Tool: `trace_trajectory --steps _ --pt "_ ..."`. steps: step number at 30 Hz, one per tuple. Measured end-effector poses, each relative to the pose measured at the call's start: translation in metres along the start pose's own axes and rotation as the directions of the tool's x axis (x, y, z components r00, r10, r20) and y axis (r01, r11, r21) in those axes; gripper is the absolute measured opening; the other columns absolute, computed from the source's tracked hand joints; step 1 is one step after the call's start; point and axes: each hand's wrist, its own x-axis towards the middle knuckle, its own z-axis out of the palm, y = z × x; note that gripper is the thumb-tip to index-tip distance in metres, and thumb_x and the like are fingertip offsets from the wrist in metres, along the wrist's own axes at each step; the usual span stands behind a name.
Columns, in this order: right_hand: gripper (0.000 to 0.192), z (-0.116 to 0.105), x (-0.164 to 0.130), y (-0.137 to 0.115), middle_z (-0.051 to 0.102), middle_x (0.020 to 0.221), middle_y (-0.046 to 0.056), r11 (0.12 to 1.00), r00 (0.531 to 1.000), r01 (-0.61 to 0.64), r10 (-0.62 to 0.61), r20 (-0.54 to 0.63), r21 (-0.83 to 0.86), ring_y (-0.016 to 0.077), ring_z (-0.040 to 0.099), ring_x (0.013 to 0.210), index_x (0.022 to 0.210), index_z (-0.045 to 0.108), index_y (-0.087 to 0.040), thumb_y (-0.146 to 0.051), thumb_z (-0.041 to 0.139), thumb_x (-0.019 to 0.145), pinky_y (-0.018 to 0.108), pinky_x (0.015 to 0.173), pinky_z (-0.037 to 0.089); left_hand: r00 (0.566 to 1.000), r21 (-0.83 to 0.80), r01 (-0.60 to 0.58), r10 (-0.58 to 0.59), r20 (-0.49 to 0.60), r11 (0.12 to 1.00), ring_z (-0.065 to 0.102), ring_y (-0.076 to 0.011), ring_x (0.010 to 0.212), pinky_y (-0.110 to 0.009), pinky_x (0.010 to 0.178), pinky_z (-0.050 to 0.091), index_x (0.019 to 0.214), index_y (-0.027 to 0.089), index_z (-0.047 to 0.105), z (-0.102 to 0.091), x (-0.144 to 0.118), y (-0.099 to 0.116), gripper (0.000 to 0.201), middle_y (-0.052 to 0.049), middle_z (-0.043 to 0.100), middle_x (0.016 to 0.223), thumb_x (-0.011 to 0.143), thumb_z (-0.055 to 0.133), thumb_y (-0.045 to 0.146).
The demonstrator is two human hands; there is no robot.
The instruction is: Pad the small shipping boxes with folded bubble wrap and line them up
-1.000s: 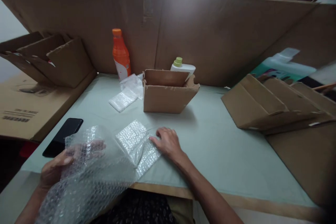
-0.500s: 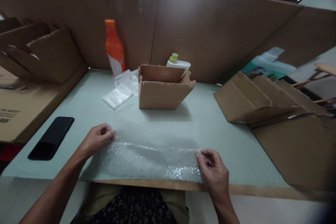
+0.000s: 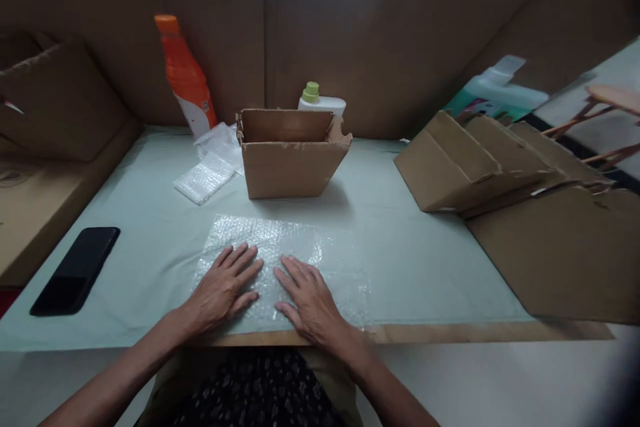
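Left hand (image 3: 223,287) and right hand (image 3: 307,297), having released the wrap's (image 3: 280,233) edges, are now resting spread-fingered, holding nothing, on it, seemingly flattening it against the desk (image 3: 410,267).

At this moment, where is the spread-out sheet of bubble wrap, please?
In the head view, the bubble wrap sheet lies at the near edge of the table, under the left hand and the right hand, right of the black phone.
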Motion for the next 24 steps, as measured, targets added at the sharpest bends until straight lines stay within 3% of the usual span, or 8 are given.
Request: trace_trajectory --steps 3,6,9,13,17,20,22,24 --pt "0.054 -0.004 -0.039 0.030 0.050 0.153 0.014 0.990 0.995 -0.097 0.093 -0.037 -0.107 0.0305 0.044 0.143 0.149 0.046 -0.020 -0.034 0.056 0.097 0.053 0.112 0.040 0.998 0.023 0.046 -0.047 0.047 0.999 0.031 -0.0324 0.150 -0.050 0.121 0.021 0.155 0.028 0.036 0.003 -0.030 -0.021 0.061 -0.009 0.034 0.163 0.098 0.052 0.045" --pt "0.052 -0.028 -0.102 0.062 0.056 0.147 0.012 0.961 0.971 -0.212 0.188 -0.144 -0.176 0.0292 0.051 0.138 0.150 0.044 -0.023 -0.032 0.053 0.099 0.051 0.106 0.044 0.994 0.021 0.104 -0.105 0.025 0.994 0.026 -0.0311 0.152 -0.046 0.124 0.012 0.157 0.030 0.030 -0.006 -0.062 -0.032 0.068 -0.007 0.027 0.165 0.096 0.055 0.043" --pt "0.052 -0.047 -0.136 0.065 0.062 0.142 0.009 0.968 0.982 -0.157 0.131 -0.139 -0.197 0.0262 0.056 0.133 0.148 0.047 -0.027 -0.021 0.052 0.097 0.046 0.101 0.048 0.996 -0.032 0.088 -0.089 -0.021 0.996 0.025 -0.0320 0.152 -0.046 0.126 0.007 0.156 0.030 0.034 -0.014 -0.072 -0.027 0.073 -0.006 0.032 0.164 0.091 0.063 0.042" --pt "0.058 -0.044 -0.125 0.052 0.064 0.139 0.010 0.973 0.998 -0.012 -0.003 -0.066 -0.231 0.0240 0.058 0.131 0.141 0.055 -0.022 0.001 0.044 0.089 0.043 0.098 0.050 1.000 -0.109 -0.012 0.010 -0.022 0.994 0.036 -0.0321 0.147 -0.048 0.124 0.018 0.151 0.029 0.043 -0.014 -0.060 -0.015 0.068 -0.008 0.044 0.157 0.087 0.066 0.040" --pt "0.054 -0.042 -0.107 0.056 0.071 0.129 0.009 0.985 0.998 0.006 -0.017 -0.062 -0.172 0.0235 0.065 0.120 0.129 0.065 -0.023 0.003 0.043 0.088 0.046 0.096 0.052 1.000 -0.151 -0.005 0.004 -0.007 0.988 0.049 -0.0337 0.136 -0.050 0.117 0.033 0.149 0.028 0.044 -0.011 -0.050 -0.013 0.071 -0.011 0.050 0.152 0.085 0.068 0.045" --pt "0.034 -0.054 -0.100 0.058 0.076 0.116 0.008 0.997 0.992 -0.079 0.079 -0.101 0.008 0.0229 0.070 0.107 0.112 0.071 -0.025 -0.009 0.046 0.095 0.045 0.092 0.054 0.999 -0.176 0.045 -0.045 0.005 0.983 0.052 -0.0351 0.132 -0.055 0.116 0.033 0.146 0.029 0.049 -0.013 -0.047 -0.017 0.070 -0.011 0.053 0.149 0.082 0.069 0.046" --pt "0.025 -0.066 -0.095 0.056 0.078 0.104 0.006 0.968 0.969 -0.188 0.210 -0.127 0.167 0.0223 0.072 0.098 0.104 0.071 -0.025 -0.020 0.047 0.098 0.041 0.087 0.056 0.996 -0.215 0.085 -0.084 0.014 0.973 0.058 -0.0333 0.127 -0.056 0.116 0.034 0.132 0.028 0.062 -0.017 -0.045 -0.022 0.051 -0.009 0.062 0.140 0.083 0.066 0.039" --pt "0.023 -0.077 -0.088 0.054 0.077 0.093 0.006 0.903 0.925 -0.302 0.355 -0.137 0.306 0.0217 0.072 0.087 0.096 0.070 -0.024 -0.030 0.049 0.098 0.036 0.079 0.057 0.980 -0.311 0.195 -0.200 0.016 0.930 0.065 -0.0298 0.116 -0.051 0.110 0.042 0.111 0.026 0.072 -0.025 -0.041 -0.026 0.030 -0.007 0.073 0.120 0.085 0.059 0.035"
